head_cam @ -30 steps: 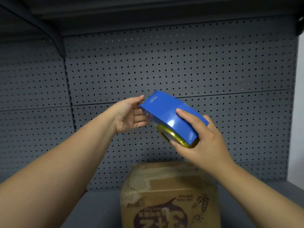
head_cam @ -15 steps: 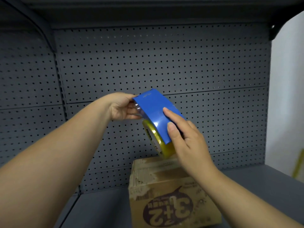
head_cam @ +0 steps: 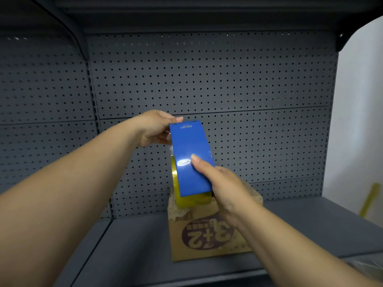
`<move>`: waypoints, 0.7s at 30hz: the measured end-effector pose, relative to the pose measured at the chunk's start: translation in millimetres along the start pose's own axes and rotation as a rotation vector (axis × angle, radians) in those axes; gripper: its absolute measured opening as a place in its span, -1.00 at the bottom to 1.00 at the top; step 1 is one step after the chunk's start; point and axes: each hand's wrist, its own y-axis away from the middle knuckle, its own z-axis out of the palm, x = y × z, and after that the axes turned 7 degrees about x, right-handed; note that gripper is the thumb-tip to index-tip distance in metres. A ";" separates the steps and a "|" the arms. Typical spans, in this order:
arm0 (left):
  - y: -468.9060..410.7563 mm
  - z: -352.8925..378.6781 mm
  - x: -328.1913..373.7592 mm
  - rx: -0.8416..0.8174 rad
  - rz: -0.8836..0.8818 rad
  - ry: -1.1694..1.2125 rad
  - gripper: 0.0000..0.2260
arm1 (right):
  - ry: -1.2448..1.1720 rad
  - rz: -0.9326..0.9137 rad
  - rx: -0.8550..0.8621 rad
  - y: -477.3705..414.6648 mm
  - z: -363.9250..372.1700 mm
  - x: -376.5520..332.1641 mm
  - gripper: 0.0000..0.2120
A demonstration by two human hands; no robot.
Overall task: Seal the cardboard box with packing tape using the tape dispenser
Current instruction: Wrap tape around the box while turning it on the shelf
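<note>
Holding the tape dispenser [head_cam: 191, 160] above the cardboard box [head_cam: 207, 237], we've got our right hand [head_cam: 226, 189] wrapped round its near, roll end, and our left hand [head_cam: 154, 129] pinching the far tip. Its long axis runs away from us, nose raised. The box sits on the shelf [head_cam: 134, 241] directly beneath, nearer the right hand, so we reckon a downward tilt comes next.

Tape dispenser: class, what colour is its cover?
The tape dispenser has a blue cover, clearest in the head view.
</note>
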 end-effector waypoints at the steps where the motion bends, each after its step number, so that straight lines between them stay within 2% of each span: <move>1: 5.5 -0.3 1.7 0.011 0.016 -0.015 -0.70 | -0.013 0.006 -0.005 4.5 2.6 -1.0 -0.73; 7: 35.6 -7.8 12.2 0.075 0.087 -0.113 -0.71 | -0.034 -0.031 -0.055 34.4 18.0 -2.1 -0.81; 14: 68.9 -6.3 21.3 -0.002 -0.001 -0.209 -0.69 | -0.218 0.140 -0.049 57.3 18.0 -9.6 -0.54; 17: 80.3 -9.0 26.3 -0.022 -0.043 -0.214 -0.72 | -0.148 0.167 -0.073 68.1 19.5 -10.4 -0.65; 21: 90.8 -4.0 30.4 0.022 -0.014 -0.258 -0.70 | -0.077 0.152 -0.108 85.6 24.9 -6.4 -0.88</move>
